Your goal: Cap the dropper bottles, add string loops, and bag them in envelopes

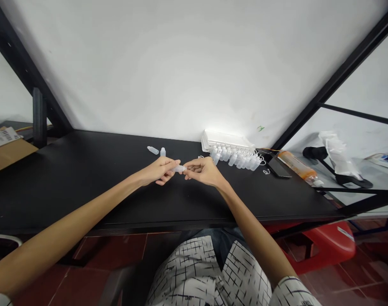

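My left hand (162,170) is closed around a small translucent plastic dropper bottle (178,168), which lies tilted sideways with its neck toward the right. My right hand (201,171) pinches at the neck end of that bottle; its fingertips hide whatever small piece is between them. Just behind my left hand a similar bottle (163,151) stands upright, and another bottle (153,150) lies on its side to its left. Right of my hands several capped bottles (234,159) stand grouped together, with small white rings (266,171) near them.
A stack of white trays (226,138) sits against the wall behind the grouped bottles. On the right are a dark phone (279,167) and an orange-labelled plastic bottle (297,166). Black metal frame posts border the black table (117,208); a cardboard box (12,153) is far left.
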The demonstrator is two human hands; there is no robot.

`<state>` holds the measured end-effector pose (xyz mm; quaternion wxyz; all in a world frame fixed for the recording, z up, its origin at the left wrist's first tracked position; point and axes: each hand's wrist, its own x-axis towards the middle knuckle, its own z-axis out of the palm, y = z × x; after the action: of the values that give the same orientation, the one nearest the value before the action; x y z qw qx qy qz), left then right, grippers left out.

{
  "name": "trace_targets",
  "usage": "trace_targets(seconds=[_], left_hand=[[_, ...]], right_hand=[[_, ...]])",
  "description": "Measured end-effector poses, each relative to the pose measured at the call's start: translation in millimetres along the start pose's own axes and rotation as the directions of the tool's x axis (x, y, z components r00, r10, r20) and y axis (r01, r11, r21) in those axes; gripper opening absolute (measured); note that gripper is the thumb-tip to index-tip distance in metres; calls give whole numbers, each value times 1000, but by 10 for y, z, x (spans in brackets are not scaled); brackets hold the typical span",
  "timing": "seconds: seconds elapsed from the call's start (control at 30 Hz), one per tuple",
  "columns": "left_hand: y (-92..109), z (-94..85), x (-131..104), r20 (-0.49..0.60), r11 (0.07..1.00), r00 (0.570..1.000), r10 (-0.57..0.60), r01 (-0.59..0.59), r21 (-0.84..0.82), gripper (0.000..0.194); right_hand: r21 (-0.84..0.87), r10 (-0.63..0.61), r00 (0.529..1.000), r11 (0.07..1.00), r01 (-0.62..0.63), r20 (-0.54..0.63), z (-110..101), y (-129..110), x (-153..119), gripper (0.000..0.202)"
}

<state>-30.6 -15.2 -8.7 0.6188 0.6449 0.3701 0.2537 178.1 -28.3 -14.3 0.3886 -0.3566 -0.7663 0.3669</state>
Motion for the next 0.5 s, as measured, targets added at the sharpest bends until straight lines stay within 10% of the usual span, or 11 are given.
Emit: trace_targets(seconds=[0.5], left_hand=[[-69, 50, 50, -42, 936, 957, 286, -270, 226, 33]], right_hand=[[236, 75, 996, 970, -59, -58, -21, 14, 48, 33]])
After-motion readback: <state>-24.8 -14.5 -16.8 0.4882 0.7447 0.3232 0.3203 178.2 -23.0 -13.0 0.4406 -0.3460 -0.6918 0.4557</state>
